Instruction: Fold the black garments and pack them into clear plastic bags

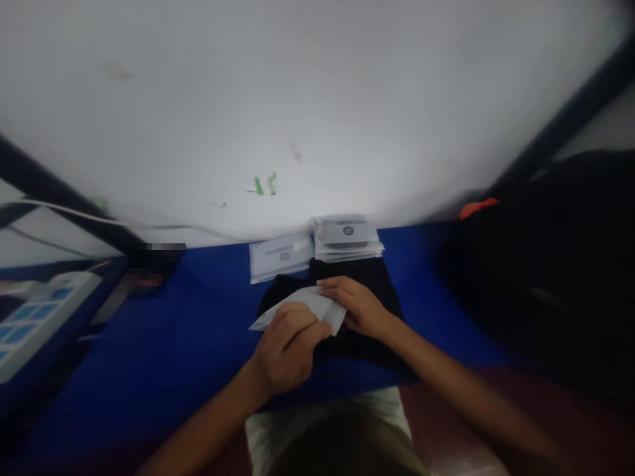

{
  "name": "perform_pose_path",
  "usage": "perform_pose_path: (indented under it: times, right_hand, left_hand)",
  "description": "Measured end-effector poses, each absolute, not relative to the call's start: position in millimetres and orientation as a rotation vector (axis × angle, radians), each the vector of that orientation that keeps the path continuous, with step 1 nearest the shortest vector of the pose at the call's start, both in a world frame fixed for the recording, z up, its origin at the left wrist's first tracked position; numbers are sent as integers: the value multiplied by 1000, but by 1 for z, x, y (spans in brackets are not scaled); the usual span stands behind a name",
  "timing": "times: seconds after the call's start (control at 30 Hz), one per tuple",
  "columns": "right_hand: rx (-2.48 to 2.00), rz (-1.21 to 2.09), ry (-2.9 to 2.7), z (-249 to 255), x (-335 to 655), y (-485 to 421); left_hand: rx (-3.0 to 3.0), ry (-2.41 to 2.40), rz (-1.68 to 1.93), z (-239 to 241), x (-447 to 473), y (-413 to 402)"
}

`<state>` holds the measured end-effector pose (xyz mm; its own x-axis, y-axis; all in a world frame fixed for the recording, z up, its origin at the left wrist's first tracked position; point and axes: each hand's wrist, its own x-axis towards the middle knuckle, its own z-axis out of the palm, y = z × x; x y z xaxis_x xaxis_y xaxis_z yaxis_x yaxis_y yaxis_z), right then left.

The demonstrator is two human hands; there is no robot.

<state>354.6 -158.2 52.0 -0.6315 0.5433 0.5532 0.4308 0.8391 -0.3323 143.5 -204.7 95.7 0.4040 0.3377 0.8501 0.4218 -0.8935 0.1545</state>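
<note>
Between my hands is a pale plastic bag [310,299], tilted above some dark fabric [360,274] on the blue table. My left hand [290,344] is closed on the bag's near edge, thumb toward the right. With its fingers bent over the right end of the bag, my right hand [361,305] grips it there. What the bag holds, if anything, cannot be made out. Just beyond the fabric lie a flat printed white bag [282,256] and a stack of similar printed bags [347,231].
A white wall [317,119] rises behind the blue table [193,330]. To the left sit a light-coloured device with blue panels [30,320] and a cable [198,228] along the wall. A large dark mass [546,277] fills the right, with an orange item [479,207] beside it.
</note>
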Motion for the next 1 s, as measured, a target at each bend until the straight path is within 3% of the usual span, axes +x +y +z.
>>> perform_pose_path:
  times: [0.1, 0.23, 0.37, 0.53, 0.87, 1.0]
  right_hand:
    - [-653, 72, -2256, 52, 359, -148]
    - [-907, -318, -2182, 62, 381, -107]
    - [-1211, -456, -2243, 61, 397, -52]
    - [-1426, -323, -2434, 42, 401, -25]
    - [-1505, -92, -2600, 50, 395, -23]
    - [-1366, -21, -2510, 60, 376, -67]
  left_hand:
    - [-2525, -713, -1480, 101, 140, -211]
    - [-2547, -819, -1441, 92, 135, -208]
    - [-2965, -909, -919, 64, 125, -200]
    - [-3114, -1135, -509, 37, 95, -204]
    - [-3162, -1100, -426, 34, 78, -210]
    - [-3064, -1048, -607, 29, 80, -209]
